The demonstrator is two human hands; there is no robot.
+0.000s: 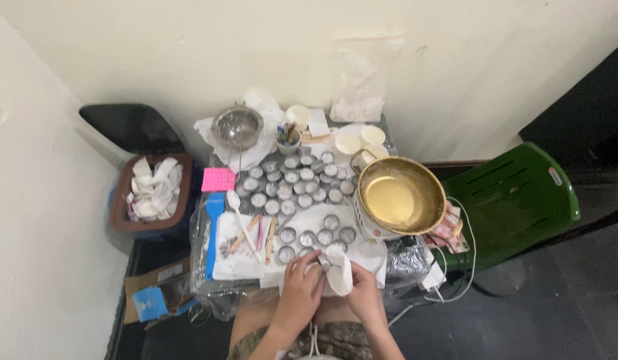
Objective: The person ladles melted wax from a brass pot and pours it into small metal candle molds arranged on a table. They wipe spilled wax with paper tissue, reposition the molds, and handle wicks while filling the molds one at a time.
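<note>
Left hand: my left hand (301, 288) grip clamped on a small metal cup (320, 265), steadying it at the surface's near edge.
Right hand: my right hand (363, 293) grip pinches a white tissue (340, 272) against the cup, wiping it.
Cups: tin cups (297, 180) grouped mid-surface, within reach.
Pan: brass pan (401, 197) on right edge, away from my hands.

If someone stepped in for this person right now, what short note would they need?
Left hand: grip on a small metal cup, mostly hidden.
Right hand: holds a white paper tissue against it.
Things: many small round metal cups in rows on the table; six more near the hands; a brass bowl of pale yellow liquid at right.
Done and left: cannot tell.
</note>
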